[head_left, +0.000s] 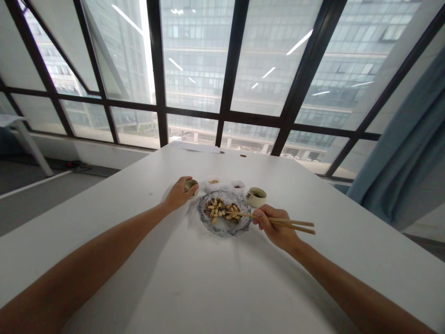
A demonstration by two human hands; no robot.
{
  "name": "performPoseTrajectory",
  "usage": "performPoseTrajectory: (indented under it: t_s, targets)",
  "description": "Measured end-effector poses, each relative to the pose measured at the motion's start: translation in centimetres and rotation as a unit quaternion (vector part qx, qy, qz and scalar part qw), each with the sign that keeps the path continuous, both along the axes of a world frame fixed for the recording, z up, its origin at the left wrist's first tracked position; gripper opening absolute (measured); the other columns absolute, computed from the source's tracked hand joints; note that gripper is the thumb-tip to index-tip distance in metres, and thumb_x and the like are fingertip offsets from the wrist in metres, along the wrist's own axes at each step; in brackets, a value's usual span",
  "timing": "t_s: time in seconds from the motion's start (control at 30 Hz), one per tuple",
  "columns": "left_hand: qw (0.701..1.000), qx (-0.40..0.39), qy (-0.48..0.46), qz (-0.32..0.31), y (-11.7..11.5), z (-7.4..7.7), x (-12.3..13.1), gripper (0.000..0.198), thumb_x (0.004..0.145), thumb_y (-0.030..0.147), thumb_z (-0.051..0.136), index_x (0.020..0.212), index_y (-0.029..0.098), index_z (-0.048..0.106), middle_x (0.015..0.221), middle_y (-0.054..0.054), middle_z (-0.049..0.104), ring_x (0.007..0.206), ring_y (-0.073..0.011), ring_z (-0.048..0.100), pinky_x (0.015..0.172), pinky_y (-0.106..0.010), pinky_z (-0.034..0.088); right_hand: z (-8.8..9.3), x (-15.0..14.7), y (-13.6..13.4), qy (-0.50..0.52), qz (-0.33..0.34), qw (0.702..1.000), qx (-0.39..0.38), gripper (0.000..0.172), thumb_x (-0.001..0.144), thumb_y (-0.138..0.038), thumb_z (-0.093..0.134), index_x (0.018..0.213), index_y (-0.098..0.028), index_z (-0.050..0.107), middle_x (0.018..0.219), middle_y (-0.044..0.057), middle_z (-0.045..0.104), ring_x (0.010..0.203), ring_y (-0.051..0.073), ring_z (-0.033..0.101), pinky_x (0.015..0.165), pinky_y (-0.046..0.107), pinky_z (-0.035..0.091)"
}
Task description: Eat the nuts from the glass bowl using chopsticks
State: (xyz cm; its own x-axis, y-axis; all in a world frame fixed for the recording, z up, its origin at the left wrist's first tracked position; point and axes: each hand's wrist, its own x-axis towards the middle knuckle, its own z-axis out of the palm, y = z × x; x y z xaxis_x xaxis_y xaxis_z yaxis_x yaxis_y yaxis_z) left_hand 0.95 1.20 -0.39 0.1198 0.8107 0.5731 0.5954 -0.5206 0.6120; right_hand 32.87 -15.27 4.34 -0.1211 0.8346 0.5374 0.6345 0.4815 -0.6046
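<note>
**Head view: chopsticks over a dish of nuts, other hand on a cup**

Head view puts the chopsticks (243,215) just right of centre on the table. Their long axis runs nearly level across the picture, tilted slightly: the tips point left and a little away from the person and lie over the mixed nuts (219,208), while the blunt ends stick out to the right past the knuckles. I cannot tell whether the tips grip a nut. The right hand (276,228) pinches the pair about midway, fingers curled closed around them.

The nuts lie heaped in a clear cut-glass dish (224,228) with a scalloped rim. To its left, the left hand (178,194) curls around a small olive cup (192,186), fingers closed on its side and rim. Behind the dish stand two small white bowls (212,183) (238,187), close together. A round cup with a dark mark (256,197) sits to their right, near the right hand.

All of this rests on a plain white table (208,283), matte and evenly lit. Beyond its far edge rises a wall of windows in black frames (158,69), showing a glass office building (264,55) and reflected ceiling lights. A blue-grey curtain (410,153) hangs at the right. At the left, grey floor and the slanted leg of another white table (31,148).
</note>
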Motion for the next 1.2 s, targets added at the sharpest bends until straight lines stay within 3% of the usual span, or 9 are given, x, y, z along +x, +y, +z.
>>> performPoseTrajectory:
  t_s: [0.67, 0.9, 1.07, 1.2]
  targets:
    - [1.000, -0.001, 0.003, -0.006, 0.1, 0.0, 0.0, 0.044, 0.087, 0.050, 0.058, 0.118, 0.018, 0.056, 0.120, -0.014, 0.066, 0.113, -0.0257, 0.062, 0.101, -0.045, 0.049, 0.2, -1.1, 0.4, 0.005, 0.025, 1.000, 0.000, 0.039, 0.091, -0.052, 0.056, 0.066, -0.021, 0.063, 0.055, 0.001, 0.063, 0.047, 0.014, 0.054, 0.046, 0.025, 0.041]
    - [1.000, 0.000, 0.006, -0.004, 0.1, 0.0, -0.1, 0.043, 0.088, 0.049, 0.058, 0.118, 0.018, 0.056, 0.120, -0.014, 0.066, 0.111, -0.0256, 0.063, 0.100, -0.045, 0.050, -0.3, -1.2, 0.5, -0.015, 0.007, 0.999, 0.027, 0.048, 0.094, -0.054, 0.050, 0.059, -0.022, 0.058, 0.050, 0.001, 0.060, 0.044, 0.013, 0.052, 0.047, 0.026, 0.040]
    - [1.000, 0.000, 0.005, -0.002, 0.3, -0.1, -0.3, 0.044, 0.087, 0.050, 0.057, 0.118, 0.018, 0.056, 0.119, -0.014, 0.067, 0.111, -0.0258, 0.063, 0.100, -0.046, 0.050, -0.5, -1.0, 0.5, 0.031, -0.010, 0.999, 0.012, 0.050, 0.094, -0.057, 0.051, 0.058, -0.023, 0.058, 0.044, 0.000, 0.056, 0.041, 0.013, 0.052, 0.043, 0.025, 0.040]
    - [1.000, -0.005, 0.001, -0.006, 0.2, 0.0, -0.2, 0.043, 0.087, 0.048, 0.059, 0.118, 0.018, 0.056, 0.118, -0.014, 0.067, 0.112, -0.0256, 0.063, 0.100, -0.045, 0.050, -0.9, -1.1, 0.8, 0.132, -0.013, 0.991, -0.007, 0.053, 0.089, -0.065, 0.055, 0.060, -0.021, 0.057, 0.047, 0.001, 0.058, 0.038, 0.012, 0.049, 0.040, 0.025, 0.039]
